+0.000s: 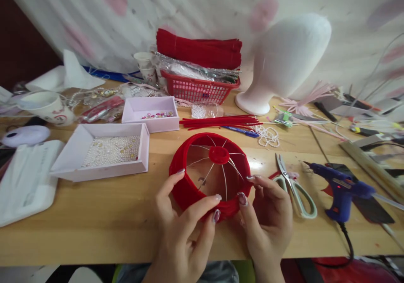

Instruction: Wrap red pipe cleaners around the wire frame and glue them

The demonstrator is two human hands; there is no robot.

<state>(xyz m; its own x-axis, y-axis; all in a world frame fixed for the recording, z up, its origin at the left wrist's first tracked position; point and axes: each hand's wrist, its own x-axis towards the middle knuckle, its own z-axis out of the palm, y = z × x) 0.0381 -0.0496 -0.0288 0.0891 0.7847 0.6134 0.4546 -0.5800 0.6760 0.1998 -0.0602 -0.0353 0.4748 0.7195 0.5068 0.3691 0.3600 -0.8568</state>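
Note:
Between my hands, near the table's front edge, is a round red fuzzy frame (pixel 181 161). It has a thick band around the outside and thin bare wires running in to a small red hub (pixel 219 154). My left hand (pixel 186 224) pinches the near left part of the band with thumb and forefinger, another fingertip resting on its left side. My right hand (pixel 268 211) grips the band's near right edge between thumb and fingers. The band's underside is hidden.
Green-handled scissors (pixel 295 188) and a blue glue gun (pixel 342 186) with a lit red light lie right. Two white boxes (pixel 142 157) hold beads and gems. Red pipe cleaners (pixel 217 122), a red basket (pixel 202 90) and a white foam head (pixel 284 60) stand behind.

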